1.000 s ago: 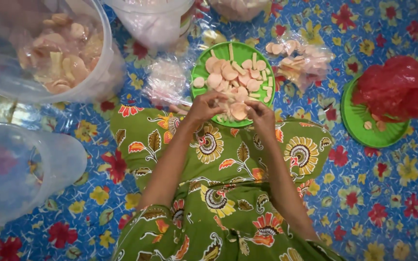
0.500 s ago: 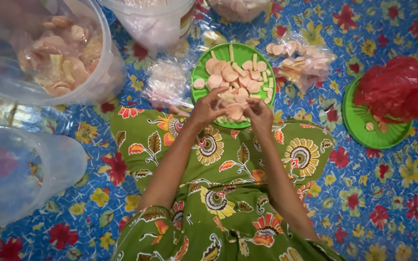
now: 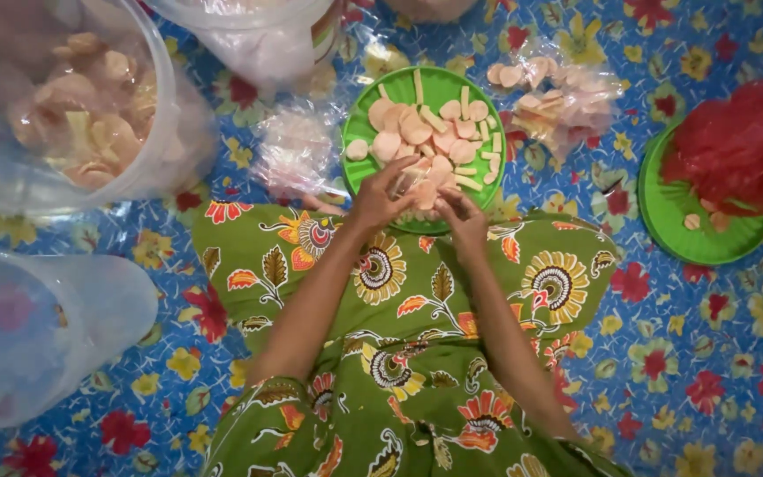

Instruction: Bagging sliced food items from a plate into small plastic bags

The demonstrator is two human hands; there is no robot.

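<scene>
A: Gathering crackers (image 3: 417, 132) off the near edge of the green plate (image 3: 359, 119), that is where we are. Our left hand (image 3: 380, 199) and right hand (image 3: 463, 216) sit close together at the rim nearest our lap, fingers curled down onto the pile.

B: Are we gripping anything? From here we cannot tell whether either hand has closed on a piece; the fingertips hide what lies under them.

A: Agreed. The round slices and pale sticks lie just beyond our fingertips, spread across the plate, so we judge that light pinches will serve better than a scoop; these thin pieces look brittle.

B: Let us keep the plate steady, too. It rests partly on our green flowered dress (image 3: 417, 353), so a hard push at the near rim could tip it.

A: To the left of our left hand lies a small clear bag (image 3: 298, 150) of crackers, and further left a big clear tub (image 3: 72, 106) holds many more. Nearer us on that side stands an empty tub (image 3: 37, 336).

B: Beyond our right hand there is another filled bag (image 3: 558, 97), and well out to the right a second green plate (image 3: 708, 225) under a red bag (image 3: 744, 155).

A: Then we should work with wrists low and lift pieces straight up, so nothing slides onto the blue flowered mat (image 3: 708, 353).
</scene>
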